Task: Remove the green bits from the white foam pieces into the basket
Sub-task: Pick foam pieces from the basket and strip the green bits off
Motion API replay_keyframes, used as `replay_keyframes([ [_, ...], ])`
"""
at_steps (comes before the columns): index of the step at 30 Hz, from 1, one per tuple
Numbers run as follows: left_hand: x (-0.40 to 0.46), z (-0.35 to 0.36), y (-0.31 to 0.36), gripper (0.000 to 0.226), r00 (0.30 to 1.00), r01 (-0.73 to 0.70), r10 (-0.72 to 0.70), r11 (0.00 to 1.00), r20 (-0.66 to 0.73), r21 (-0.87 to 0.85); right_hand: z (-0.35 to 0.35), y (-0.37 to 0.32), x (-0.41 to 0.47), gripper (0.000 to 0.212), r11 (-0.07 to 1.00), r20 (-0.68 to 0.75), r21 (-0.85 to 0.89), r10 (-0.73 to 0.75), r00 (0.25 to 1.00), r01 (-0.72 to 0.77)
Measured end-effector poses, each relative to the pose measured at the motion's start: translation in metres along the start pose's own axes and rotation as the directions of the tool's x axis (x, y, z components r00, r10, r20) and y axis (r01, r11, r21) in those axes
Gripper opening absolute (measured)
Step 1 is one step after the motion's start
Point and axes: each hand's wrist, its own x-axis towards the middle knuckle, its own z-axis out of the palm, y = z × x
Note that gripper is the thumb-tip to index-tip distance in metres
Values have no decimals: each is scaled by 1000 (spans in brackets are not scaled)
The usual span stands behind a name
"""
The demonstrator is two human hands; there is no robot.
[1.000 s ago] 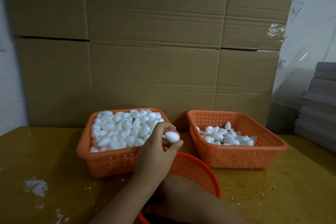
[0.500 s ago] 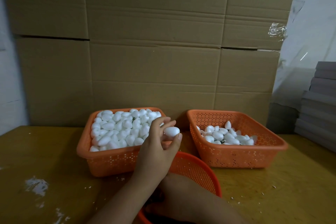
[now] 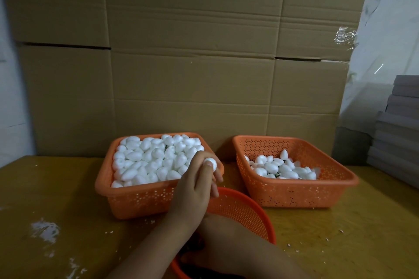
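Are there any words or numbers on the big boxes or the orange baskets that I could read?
No words, numbers, brands or signs can be read anywhere.
Cardboard boxes: plain brown, nothing printed.
Full basket, right basket and round basket: only little holes, no labels.
White foam piece in the left hand: blank.
Grey stack at the right: nothing printed shows.
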Motion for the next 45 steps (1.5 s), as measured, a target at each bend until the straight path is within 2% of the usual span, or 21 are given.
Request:
replay_keyframes([
  [5,6,-5,-1,45,973,232,-229,959,41,-164,-7,-9,-2,32,1000,42,3,10,999,-11],
  [10,13,-9,1,55,925,374,-372,860,75,-347,-6,-6,0,28,999,55,3,33,998,-33],
  [23,9,-13,10,61,878,473,-444,744,181,-471,-6,-5,0,29,999,77,5,49,996,-49],
  [33,9,-15,4,63,908,420,-372,807,193,-416,-5,-4,1,27,999,64,23,43,997,-45],
  [41,7,-12,-2,41,945,321,-285,903,162,-287,-4,-5,1,27,999,53,19,31,998,-32],
  [45,6,-8,0,17,973,208,-189,966,130,-154,-3,-6,0,27,999,52,34,23,998,-24],
])
